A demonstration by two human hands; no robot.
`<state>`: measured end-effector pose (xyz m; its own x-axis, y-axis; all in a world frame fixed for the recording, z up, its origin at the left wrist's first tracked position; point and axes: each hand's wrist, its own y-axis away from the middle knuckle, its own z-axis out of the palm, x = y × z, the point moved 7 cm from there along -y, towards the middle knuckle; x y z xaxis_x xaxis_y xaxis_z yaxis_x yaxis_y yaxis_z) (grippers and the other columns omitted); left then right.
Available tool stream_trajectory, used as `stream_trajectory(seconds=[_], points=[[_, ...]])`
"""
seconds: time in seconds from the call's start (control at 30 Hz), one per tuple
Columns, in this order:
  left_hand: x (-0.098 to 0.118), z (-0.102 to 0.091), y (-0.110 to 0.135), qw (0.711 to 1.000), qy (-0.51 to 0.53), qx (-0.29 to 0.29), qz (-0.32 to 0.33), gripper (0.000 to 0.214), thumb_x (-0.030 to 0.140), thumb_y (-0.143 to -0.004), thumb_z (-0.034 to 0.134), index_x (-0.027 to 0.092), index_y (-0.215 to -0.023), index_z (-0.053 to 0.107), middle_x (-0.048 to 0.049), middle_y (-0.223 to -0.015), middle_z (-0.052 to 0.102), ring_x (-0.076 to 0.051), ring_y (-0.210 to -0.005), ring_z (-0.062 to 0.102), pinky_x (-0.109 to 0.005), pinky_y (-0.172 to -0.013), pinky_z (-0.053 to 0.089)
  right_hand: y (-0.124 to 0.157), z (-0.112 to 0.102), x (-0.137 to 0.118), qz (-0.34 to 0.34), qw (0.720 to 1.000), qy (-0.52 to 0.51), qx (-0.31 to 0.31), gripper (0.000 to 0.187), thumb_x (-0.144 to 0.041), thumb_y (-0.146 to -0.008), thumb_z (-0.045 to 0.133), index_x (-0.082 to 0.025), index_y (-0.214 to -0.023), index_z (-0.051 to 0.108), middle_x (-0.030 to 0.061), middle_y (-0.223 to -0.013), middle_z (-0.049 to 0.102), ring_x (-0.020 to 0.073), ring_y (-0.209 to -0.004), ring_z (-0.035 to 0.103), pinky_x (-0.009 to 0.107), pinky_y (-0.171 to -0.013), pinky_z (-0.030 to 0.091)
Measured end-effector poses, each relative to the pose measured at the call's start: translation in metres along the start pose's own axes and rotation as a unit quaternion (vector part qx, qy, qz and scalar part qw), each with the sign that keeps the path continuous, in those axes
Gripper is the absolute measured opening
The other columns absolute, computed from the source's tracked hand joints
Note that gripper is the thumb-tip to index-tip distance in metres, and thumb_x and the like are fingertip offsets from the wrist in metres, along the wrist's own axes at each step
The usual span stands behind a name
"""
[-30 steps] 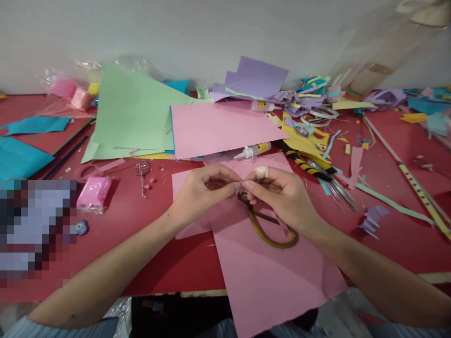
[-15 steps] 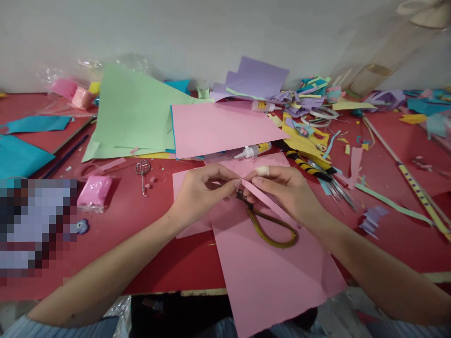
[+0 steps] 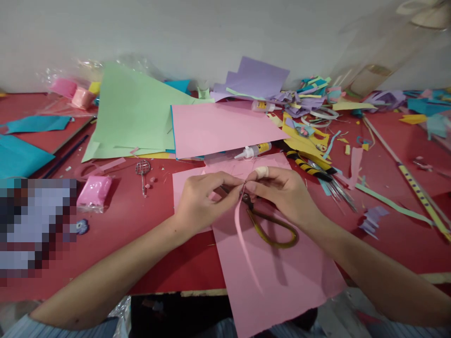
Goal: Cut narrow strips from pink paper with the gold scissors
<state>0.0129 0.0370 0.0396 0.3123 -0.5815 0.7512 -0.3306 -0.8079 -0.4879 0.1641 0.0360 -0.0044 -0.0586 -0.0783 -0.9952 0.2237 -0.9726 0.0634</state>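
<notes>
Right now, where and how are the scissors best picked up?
Probably by the yellowish handle loop, from the near side: the scissors lie with that open loop nearest the camera, while the left hand and right hand crowd the other end.

Two hands (image 3: pixel 206 197), one dangling strip (image 3: pixel 240 234), one scissors (image 3: pixel 276 241), two glue bottles (image 3: pixel 259 149)
</notes>
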Motion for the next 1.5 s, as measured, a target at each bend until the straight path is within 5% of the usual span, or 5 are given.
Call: stream_trajectory(seconds=[0.23, 0.57, 0.83, 1.13, 1.5], points=[[0.008, -0.001, -0.003, 0.994, 0.002, -0.035, 0.106, 0.010, 0.011, -0.087, 0.065, 0.015, -0.091, 0.072, -0.0026, -0.081, 0.077, -0.009, -0.067, 0.069, -0.016, -0.062, 0.056, 0.002, 0.003, -0.003, -0.025, 0.999, -0.041, 0.005, 0.010, -0.025, -0.084, 0.073, -0.019, -0.079, 0.067, -0.0017, -0.071, 0.062, 0.0098, -0.064, 0.058, 0.021, -0.060, 0.049], [-0.016, 0.020, -0.001, 0.923, 0.337, -0.110, -0.149, 0.008, 0.018, -0.081, 0.076, 0.018, -0.088, 0.073, -0.0018, -0.083, 0.067, -0.010, -0.063, 0.065, -0.020, -0.053, 0.058, 0.003, 0.016, 0.019, 0.074, 0.973, -0.199, -0.088, 0.018, -0.032, -0.077, 0.081, -0.021, -0.081, 0.067, -0.0027, -0.067, 0.060, 0.0090, -0.056, 0.056, 0.020, -0.052, 0.047], [-0.017, 0.011, -0.005, 0.940, 0.307, -0.093, -0.117, 0.005, 0.014, -0.079, 0.076, 0.018, -0.081, 0.074, -0.0022, -0.084, 0.066, -0.009, -0.067, 0.062, -0.016, -0.050, 0.055, 0.003, 0.012, 0.028, 0.140, 0.969, -0.196, -0.049, 0.021, -0.032, -0.076, 0.081, -0.019, -0.077, 0.066, -0.0035, -0.065, 0.061, 0.0067, -0.052, 0.056, 0.017, -0.047, 0.044], [-0.016, 0.005, -0.006, 0.989, 0.107, -0.067, -0.079, 0.002, 0.017, -0.083, 0.070, 0.017, -0.084, 0.069, -0.0029, -0.084, 0.066, -0.011, -0.071, 0.063, -0.015, -0.051, 0.053, 0.003, 0.003, 0.005, 0.101, 0.992, -0.069, -0.025, 0.026, -0.042, -0.084, 0.072, -0.017, -0.077, 0.072, 0.0042, -0.074, 0.071, 0.0131, -0.064, 0.066, 0.023, -0.059, 0.056], [-0.010, 0.006, -0.003, 0.996, 0.066, -0.041, -0.038, 0.004, 0.014, -0.085, 0.067, 0.016, -0.085, 0.070, -0.0029, -0.083, 0.068, -0.010, -0.071, 0.064, -0.015, -0.052, 0.054, -0.003, 0.001, 0.003, 0.034, 0.999, -0.015, -0.037, 0.016, -0.033, -0.083, 0.073, -0.018, -0.078, 0.071, 0.0014, -0.071, 0.070, 0.0133, -0.065, 0.067, 0.027, -0.065, 0.059]])
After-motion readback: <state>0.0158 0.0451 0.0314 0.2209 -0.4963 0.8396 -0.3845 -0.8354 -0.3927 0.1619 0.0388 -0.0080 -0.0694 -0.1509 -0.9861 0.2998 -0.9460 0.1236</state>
